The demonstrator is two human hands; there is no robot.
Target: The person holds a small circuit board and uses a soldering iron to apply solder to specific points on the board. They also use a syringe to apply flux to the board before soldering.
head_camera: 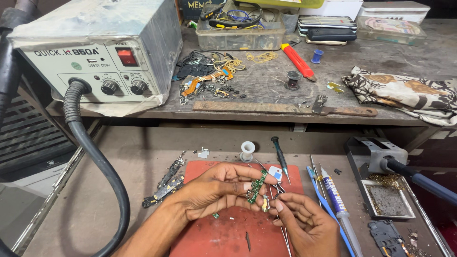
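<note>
My left hand (pixel 216 188) pinches a small green circuit board (pixel 257 185) upright over a red work mat (pixel 223 235). My right hand (pixel 304 221) sits just below and to the right, its fingertips closed on a tiny metal part (pixel 265 204) at the board's lower end. Thin metal tweezers (pixel 284 235) lie under the right hand. Both hands meet near the mat's middle.
A grey hot-air station (pixel 102 52) with a black hose (pixel 102 171) stands at upper left. A soldering iron stand (pixel 383 176), a syringe tube (pixel 335 200), blue tweezers (pixel 320 195), a screwdriver (pixel 281 154), a solder spool (pixel 247 150) and loose phone boards (pixel 166 183) surround the mat. The upper shelf holds parts, a red cutter (pixel 297 59) and a cloth (pixel 404 93).
</note>
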